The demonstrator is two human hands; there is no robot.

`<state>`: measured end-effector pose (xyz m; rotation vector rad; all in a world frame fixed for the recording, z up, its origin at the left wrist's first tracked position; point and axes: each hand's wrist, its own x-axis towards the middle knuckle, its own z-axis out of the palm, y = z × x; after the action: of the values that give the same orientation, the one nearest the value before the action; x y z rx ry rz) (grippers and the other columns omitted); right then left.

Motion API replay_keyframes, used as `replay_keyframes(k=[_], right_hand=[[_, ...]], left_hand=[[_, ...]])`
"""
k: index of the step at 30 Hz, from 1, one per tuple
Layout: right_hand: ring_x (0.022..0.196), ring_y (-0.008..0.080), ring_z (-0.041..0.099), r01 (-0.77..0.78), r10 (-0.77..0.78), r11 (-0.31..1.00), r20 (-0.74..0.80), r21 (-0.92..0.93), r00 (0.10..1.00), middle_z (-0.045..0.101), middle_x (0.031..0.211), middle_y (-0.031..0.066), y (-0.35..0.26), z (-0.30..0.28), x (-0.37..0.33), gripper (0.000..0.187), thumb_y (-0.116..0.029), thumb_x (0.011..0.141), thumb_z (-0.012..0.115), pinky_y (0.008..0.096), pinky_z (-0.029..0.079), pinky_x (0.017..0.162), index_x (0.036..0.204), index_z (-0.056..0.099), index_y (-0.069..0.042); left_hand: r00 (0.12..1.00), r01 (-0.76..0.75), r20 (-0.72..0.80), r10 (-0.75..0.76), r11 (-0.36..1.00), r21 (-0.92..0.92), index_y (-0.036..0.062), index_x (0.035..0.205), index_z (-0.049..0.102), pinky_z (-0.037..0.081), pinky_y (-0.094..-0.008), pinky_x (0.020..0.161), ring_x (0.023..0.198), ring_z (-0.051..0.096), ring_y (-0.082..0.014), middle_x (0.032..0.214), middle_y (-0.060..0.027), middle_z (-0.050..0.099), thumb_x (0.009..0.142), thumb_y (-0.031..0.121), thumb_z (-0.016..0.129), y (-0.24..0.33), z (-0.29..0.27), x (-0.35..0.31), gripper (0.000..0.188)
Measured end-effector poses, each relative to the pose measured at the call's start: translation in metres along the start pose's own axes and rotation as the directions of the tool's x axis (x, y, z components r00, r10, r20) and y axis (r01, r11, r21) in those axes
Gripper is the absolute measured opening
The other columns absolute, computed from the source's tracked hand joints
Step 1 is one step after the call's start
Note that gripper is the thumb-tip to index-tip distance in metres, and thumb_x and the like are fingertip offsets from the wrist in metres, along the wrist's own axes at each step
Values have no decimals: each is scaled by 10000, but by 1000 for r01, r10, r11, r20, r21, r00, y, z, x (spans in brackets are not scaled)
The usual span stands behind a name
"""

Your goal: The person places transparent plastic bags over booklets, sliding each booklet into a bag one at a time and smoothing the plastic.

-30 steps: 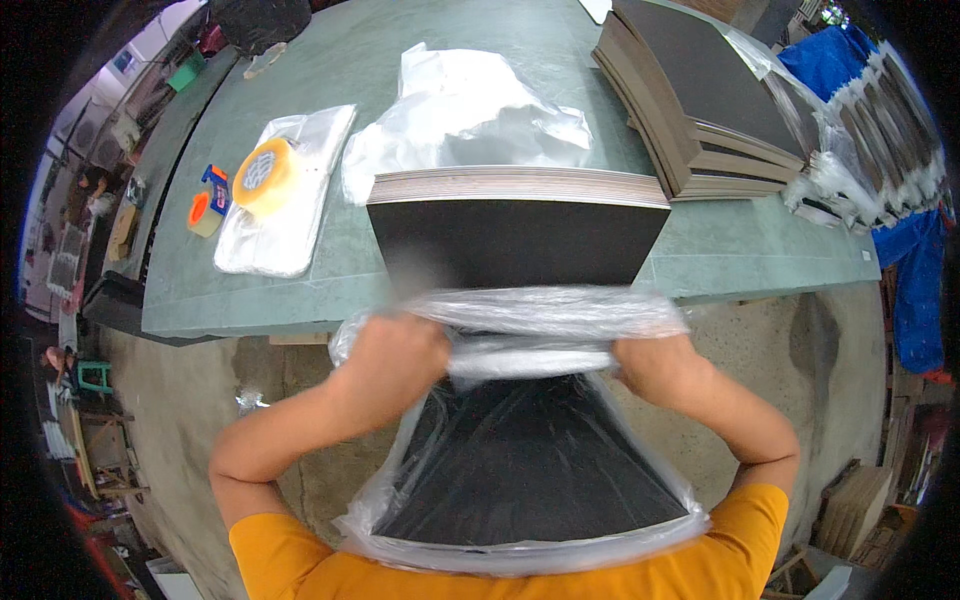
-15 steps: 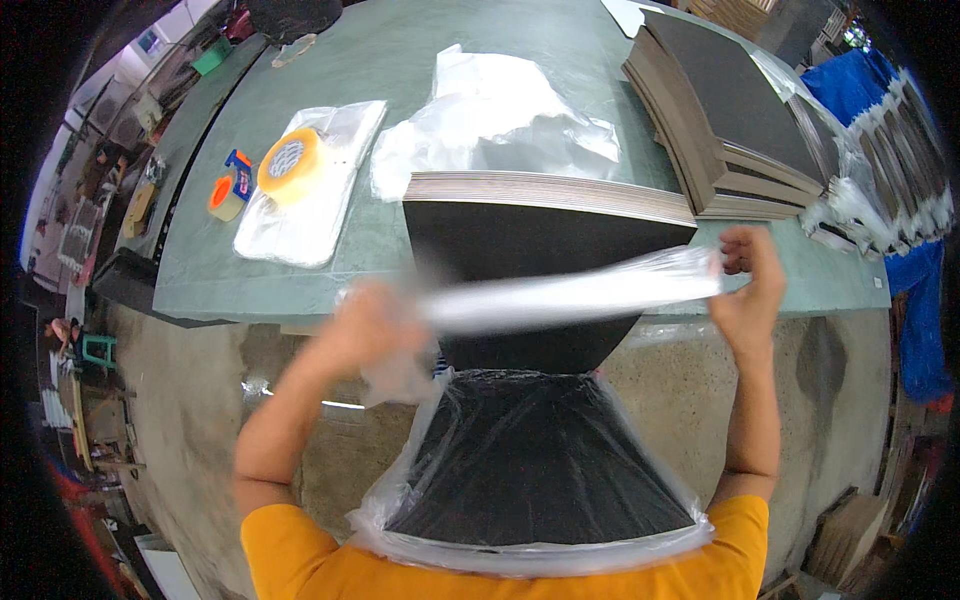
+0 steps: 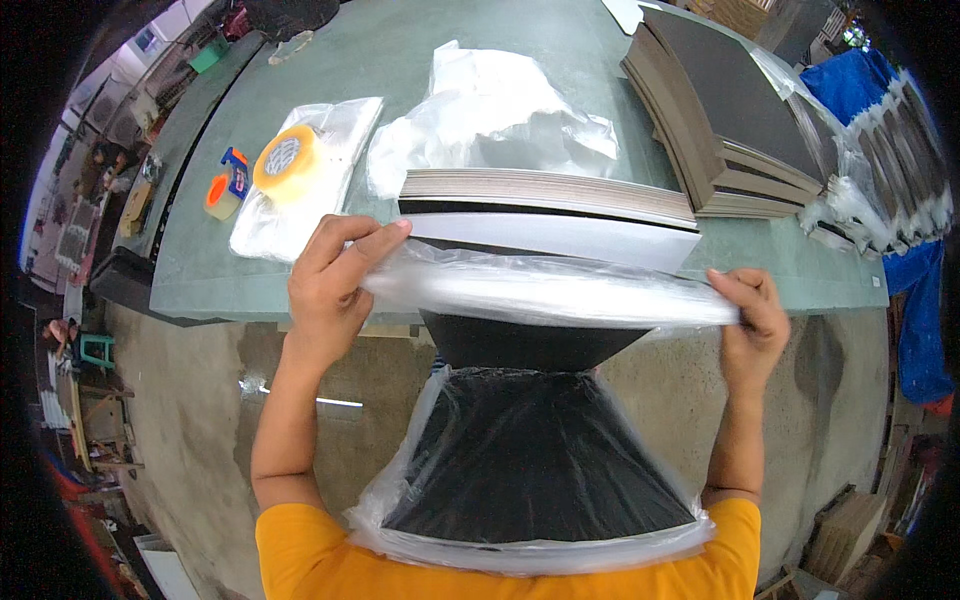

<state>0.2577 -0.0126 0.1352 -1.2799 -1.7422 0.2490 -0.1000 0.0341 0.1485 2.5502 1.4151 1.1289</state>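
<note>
Between my two hands stretches a clear plastic bag, gathered into a long shiny band. My left hand pinches its left end, thumb and fingertips by the corner of a white strip, perhaps the edge of a lifted sheet. The right end is gripped in my right hand, fingers curled in. Behind the bag stands a stack of black boards with pale layered edges, its lower front showing beneath the bag. Against my body rests a black panel wrapped in clear plastic.
On the green table lie crumpled clear plastic, a pile of flat bags, a yellow tape roll and a small blue tape dispenser. At the right are stacked dark boards and wrapped panels.
My left hand has moved up to the stack's left corner, and my right hand has lowered slightly. The plastic band is spread wider, and a white strip now shows behind it.
</note>
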Motion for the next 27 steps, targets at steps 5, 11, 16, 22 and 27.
replay_keyframes(k=[5, 11, 16, 22, 27], right_hand=[[665, 103, 538, -337, 257, 684, 218, 648, 942, 586, 739, 47, 17, -14, -9, 236, 2, 627, 639, 194, 404, 604, 861, 612, 2], [745, 122, 557, -857, 169, 336, 870, 391, 463, 594, 895, 98, 69, 19, -55, 288, -116, 631, 651, 208, 437, 639, 875, 566, 13], [725, 164, 556, -973, 582, 116, 781, 198, 228, 597, 823, 103, 155, 122, -174, 221, -77, 651, 543, 279, 439, 647, 848, 570, 18], [696, 171, 536, -568, 617, 770, 570, -292, 543, 583, 756, 90, 145, 114, -146, 247, -162, 710, 547, 305, 433, 634, 849, 573, 40], [975, 287, 528, -714, -465, 73, 657, 697, 594, 562, 1039, 163, 38, 17, -55, 400, -301, 813, 519, 366, 390, 828, 1016, 551, 42]], left_hand=[[978, 170, 185, -99, 890, -423, 46, 920, 631, 438, -235, 590, 708, 550, -152, 814, -63, 581, 529, -110, 599, -7, -11, 5, 422], [580, 803, 813, 53, 133, -582, 3, 985, 559, 430, -260, 685, 794, 553, -149, 867, -93, 587, 566, 174, 715, -72, 27, -81, 478], [210, 974, 960, -184, -45, -222, 0, 995, 549, 389, -268, 805, 901, 521, -182, 942, -97, 573, 662, 187, 662, -74, 121, -176, 398], [362, 749, 844, -397, 662, -10, 9, 908, 584, 425, -298, 708, 775, 553, -201, 890, -98, 593, 695, 181, 625, -74, 117, -167, 277], [686, 519, 673, 278, 461, -720, 20, 918, 581, 424, -309, 630, 673, 539, -223, 828, -120, 580, 766, 128, 555, 8, -2, -51, 188]])
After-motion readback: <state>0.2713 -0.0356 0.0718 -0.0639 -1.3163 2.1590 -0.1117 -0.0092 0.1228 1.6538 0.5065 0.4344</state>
